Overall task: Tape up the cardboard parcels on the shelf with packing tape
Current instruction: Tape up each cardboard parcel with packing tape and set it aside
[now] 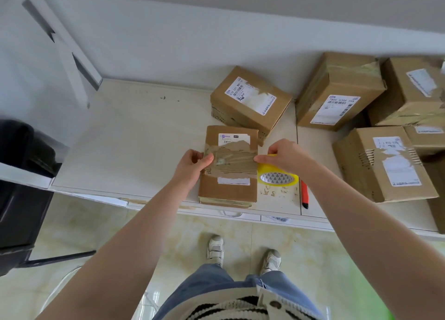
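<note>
Cardboard parcel (228, 165) lay flat at the front edge of the shelf (125, 136), directly before us, with a band of clear packing tape (232, 162) stretched across its middle over a torn label. We judged this band laid across the top face but not yet finished: it looked continuous with the yellow tape roll (277, 174) at the parcel's right side, so cutting or tearing it off appeared to remain. Our left hand (192, 163) rested at the parcel's left edge, thumb pressed flat on the tape end and the other fingers curled round the side of the box. Our right hand (281, 157) sat over the roll, fingers bent round it, with a fingertip touching the tape at the parcel's right edge; how firmly the roll was gripped could not be told, since the hand hid most of it. A red utility knife (304, 194) lay on the shelf just right of the roll, untouched. Five or so other boxes stood farther back and to the right: a labelled box (250, 100) touching the far corner of our parcel, and a cluster of larger cartons (375, 117) well apart from it. Several of these showed old wrinkled tape; whether they still needed sealing we could not judge. We estimated the task as early to midway, one parcel in hand.
</note>
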{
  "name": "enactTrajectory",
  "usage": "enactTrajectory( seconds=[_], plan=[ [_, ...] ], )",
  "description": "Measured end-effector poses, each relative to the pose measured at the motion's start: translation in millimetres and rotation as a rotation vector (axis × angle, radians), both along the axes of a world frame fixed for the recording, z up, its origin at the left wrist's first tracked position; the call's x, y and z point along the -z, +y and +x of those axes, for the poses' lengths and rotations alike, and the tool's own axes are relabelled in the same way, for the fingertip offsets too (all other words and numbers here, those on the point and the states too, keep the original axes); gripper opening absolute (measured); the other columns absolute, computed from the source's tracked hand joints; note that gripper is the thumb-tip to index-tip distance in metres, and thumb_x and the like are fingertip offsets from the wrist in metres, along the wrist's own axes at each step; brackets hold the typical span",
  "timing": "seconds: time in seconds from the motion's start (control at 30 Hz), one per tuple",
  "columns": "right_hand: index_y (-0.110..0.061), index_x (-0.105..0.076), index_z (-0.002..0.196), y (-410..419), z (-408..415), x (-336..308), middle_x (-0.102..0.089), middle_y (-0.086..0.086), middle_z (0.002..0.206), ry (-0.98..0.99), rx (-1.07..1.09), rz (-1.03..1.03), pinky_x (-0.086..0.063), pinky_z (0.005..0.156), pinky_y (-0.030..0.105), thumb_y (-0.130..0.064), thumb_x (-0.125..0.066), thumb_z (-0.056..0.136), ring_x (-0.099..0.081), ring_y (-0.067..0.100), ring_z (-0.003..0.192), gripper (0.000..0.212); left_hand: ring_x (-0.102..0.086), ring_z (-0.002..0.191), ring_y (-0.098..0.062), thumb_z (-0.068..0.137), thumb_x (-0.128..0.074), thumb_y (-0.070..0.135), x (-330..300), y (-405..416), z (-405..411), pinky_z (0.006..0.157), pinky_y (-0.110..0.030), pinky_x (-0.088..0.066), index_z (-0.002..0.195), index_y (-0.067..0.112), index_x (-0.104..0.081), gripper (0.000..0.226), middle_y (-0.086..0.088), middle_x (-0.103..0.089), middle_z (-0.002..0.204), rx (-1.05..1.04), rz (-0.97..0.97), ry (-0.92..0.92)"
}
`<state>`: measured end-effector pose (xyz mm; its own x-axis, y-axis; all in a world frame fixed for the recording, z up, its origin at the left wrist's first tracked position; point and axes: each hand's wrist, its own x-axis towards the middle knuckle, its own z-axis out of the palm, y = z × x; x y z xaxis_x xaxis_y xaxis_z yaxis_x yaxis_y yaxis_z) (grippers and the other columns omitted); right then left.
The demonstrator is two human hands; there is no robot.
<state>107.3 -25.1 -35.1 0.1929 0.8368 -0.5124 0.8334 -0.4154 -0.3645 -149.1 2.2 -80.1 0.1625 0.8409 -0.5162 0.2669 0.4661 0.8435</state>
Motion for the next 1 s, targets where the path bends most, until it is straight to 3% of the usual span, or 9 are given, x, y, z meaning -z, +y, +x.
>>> enactTrajectory(
  seconds=[0.1, 0.17, 0.27, 0.47, 0.57, 0.7, 0.83, 0.93, 1.0],
  plan=[
    [-0.015, -0.057, 0.068, 0, 1, 2, -0.053, 0.000, 0.065, -0.010, -0.003, -0.014, -0.034, 0.053, 0.027, -0.067, -0.064, 0.080, -0.051, 0.016, 0.061, 0.054, -0.058, 0.097, -0.015, 0.099, -0.057, 0.021, -9, 3, 18, 0.081, -0.031, -0.048, 0.135, 0.013, -0.038, 0.042, -0.005, -0.052, 0.125, 0.051, 0.143, 0.185],
    [-0.014, -0.057, 0.069, 0, 2, 3, -0.054, 0.001, 0.065, -0.022, -0.005, -0.024, -0.034, 0.054, 0.027, -0.067, -0.063, 0.080, -0.051, 0.016, 0.061, 0.055, -0.058, 0.110, -0.021, 0.099, -0.054, 0.027, -10, -1, 33, 0.089, -0.038, -0.050, 0.147, 0.013, -0.025, 0.058, -0.004, -0.051, 0.134, 0.142, 0.302, 0.298],
    [-0.010, -0.064, 0.077, 0, 1, 9, -0.057, 0.002, 0.068, -0.012, 0.016, -0.028, -0.040, 0.059, 0.029, -0.070, -0.061, 0.079, -0.055, 0.017, 0.063, 0.061, -0.048, 0.130, -0.023, 0.092, -0.060, 0.049, -6, -5, 40, 0.096, -0.049, -0.050, 0.154, 0.017, -0.012, 0.085, 0.000, -0.041, 0.149, 0.192, 0.348, 0.464],
    [-0.012, -0.073, 0.085, -5, 2, 11, -0.067, 0.009, 0.078, 0.097, 0.043, -0.029, -0.047, 0.065, 0.034, -0.066, -0.061, 0.082, -0.062, 0.021, 0.073, 0.055, -0.039, 0.134, -0.035, 0.089, -0.057, 0.061, -13, -5, 47, 0.097, -0.050, -0.045, 0.156, 0.027, -0.004, 0.093, -0.008, -0.028, 0.155, 0.189, 0.251, 0.679],
    [-0.015, -0.075, 0.084, -7, 0, 9, -0.070, 0.017, 0.090, 0.167, 0.068, 0.000, -0.053, 0.077, 0.042, -0.057, -0.067, 0.082, -0.063, 0.027, 0.079, 0.044, -0.053, 0.125, -0.032, 0.083, -0.064, 0.062, -15, -5, 48, 0.093, -0.045, -0.048, 0.156, 0.023, -0.004, 0.102, -0.007, -0.043, 0.146, 0.147, 0.129, 0.540],
    [-0.005, -0.071, 0.075, -1, 2, -23, -0.053, 0.006, 0.063, 0.129, -0.001, 0.052, -0.040, 0.060, 0.034, -0.057, -0.072, 0.078, -0.049, 0.021, 0.061, 0.052, -0.062, 0.109, -0.023, 0.079, -0.074, 0.055, -17, -8, 45, 0.085, -0.035, -0.050, 0.135, 0.020, -0.037, 0.075, 0.002, -0.059, 0.122, 0.053, 0.045, 0.261],
    [-0.009, -0.044, 0.057, 13, 1, -85, -0.028, 0.001, 0.053, -0.093, -0.283, 0.020, -0.026, 0.052, 0.029, -0.054, -0.064, 0.087, -0.030, 0.018, 0.051, 0.058, -0.065, 0.098, -0.018, 0.084, -0.071, 0.049, -11, -21, 57, 0.078, -0.037, -0.057, 0.132, 0.021, -0.038, 0.065, -0.004, -0.061, 0.122, -0.066, -0.150, -0.087],
    [-0.014, -0.030, 0.053, 17, -10, -95, -0.020, -0.001, 0.053, -0.100, -0.391, 0.022, -0.020, 0.051, 0.030, -0.048, -0.060, 0.091, -0.021, 0.018, 0.050, 0.060, -0.065, 0.102, -0.023, 0.087, -0.067, 0.049, -8, -23, 59, 0.081, -0.040, -0.057, 0.139, 0.023, -0.026, 0.071, -0.011, -0.058, 0.130, -0.058, -0.174, -0.130],
    [-0.014, -0.028, 0.054, 19, -15, -94, -0.020, -0.001, 0.053, -0.081, -0.380, 0.018, -0.019, 0.050, 0.029, -0.042, -0.057, 0.094, -0.019, 0.017, 0.049, 0.057, -0.058, 0.116, -0.027, 0.077, -0.072, 0.061, -9, -19, 54, 0.096, -0.047, -0.051, 0.142, 0.028, -0.022, 0.088, -0.012, -0.051, 0.139, -0.039, -0.075, -0.031]
  ],
)
